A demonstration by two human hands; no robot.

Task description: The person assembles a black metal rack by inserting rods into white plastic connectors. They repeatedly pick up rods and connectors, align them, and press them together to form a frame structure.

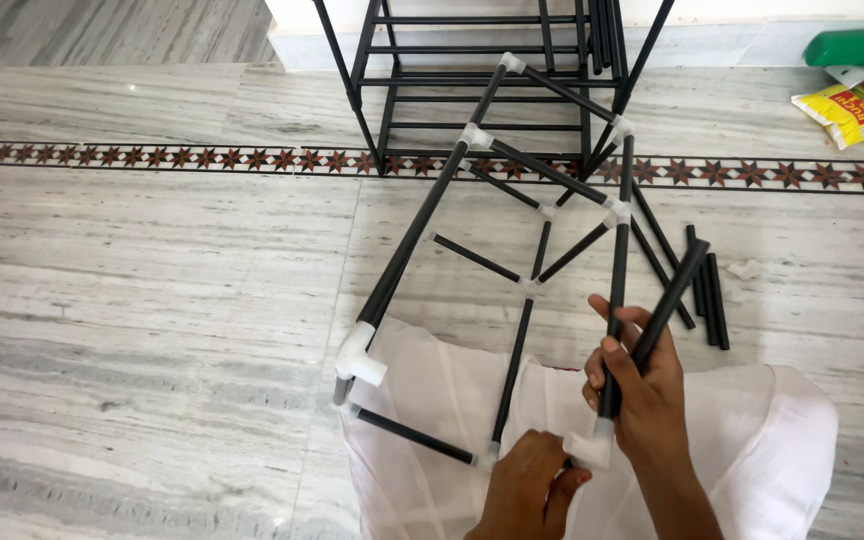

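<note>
A partly built frame of black tubes (422, 220) and white plastic joints rests across my lap, which is covered in white cloth (752, 440). My right hand (642, 385) grips an upright black tube of the frame together with a loose black tube (674, 295) that slants up to the right. My left hand (527, 485) is closed on the frame's low end, next to the white joint (588, 449) at the foot of the upright tube. Another white joint (360, 358) sits at the frame's near left corner.
Several loose black tubes (708, 290) lie on the marble floor to the right. A finished black rack (482, 70) stands at the back by the wall. A yellow packet (857, 112) and a green object (857, 45) lie at the far right.
</note>
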